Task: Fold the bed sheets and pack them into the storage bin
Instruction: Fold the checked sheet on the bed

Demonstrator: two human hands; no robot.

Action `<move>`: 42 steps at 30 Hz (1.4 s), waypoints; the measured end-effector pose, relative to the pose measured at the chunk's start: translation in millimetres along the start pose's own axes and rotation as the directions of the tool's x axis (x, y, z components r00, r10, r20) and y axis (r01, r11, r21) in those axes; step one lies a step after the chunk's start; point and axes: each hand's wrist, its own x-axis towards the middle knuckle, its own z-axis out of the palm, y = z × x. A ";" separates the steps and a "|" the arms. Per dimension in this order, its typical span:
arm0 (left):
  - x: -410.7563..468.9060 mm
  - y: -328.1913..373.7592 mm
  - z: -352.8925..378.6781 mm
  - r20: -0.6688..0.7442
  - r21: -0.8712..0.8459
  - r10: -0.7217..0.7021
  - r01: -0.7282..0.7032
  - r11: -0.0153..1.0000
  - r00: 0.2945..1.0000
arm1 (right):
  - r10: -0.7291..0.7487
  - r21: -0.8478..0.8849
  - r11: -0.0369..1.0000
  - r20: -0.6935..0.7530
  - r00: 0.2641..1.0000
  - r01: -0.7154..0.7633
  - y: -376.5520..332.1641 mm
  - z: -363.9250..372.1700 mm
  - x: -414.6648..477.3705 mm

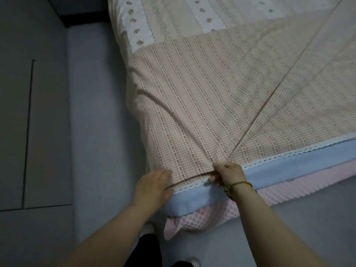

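Note:
A pink checked bed sheet (pixel 202 97) with a white lace hem lies spread over the bed, with a diagonal fold running up to the right. My right hand (pixel 228 173) pinches the sheet's near hem at the bed's corner. My left hand (pixel 154 186) grips the same hem a little to the left, where the cloth hangs over the edge. A light blue layer (pixel 269 173) and a pink dotted blanket (pixel 208 216) lie beneath the sheet. No storage bin is in view.
Grey floor (pixel 92 132) runs along the left side of the bed and in front of it. A dark panel line (pixel 28 122) marks the floor at far left. My dark trouser leg (pixel 148 247) stands close to the bed corner.

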 end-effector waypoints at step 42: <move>200.6 183.0 21.2 -0.124 0.003 -0.250 0.252 0.968 0.960 | -0.090 -0.728 -0.462 0.607 0.790 0.507 -163.7 -194.7 175.6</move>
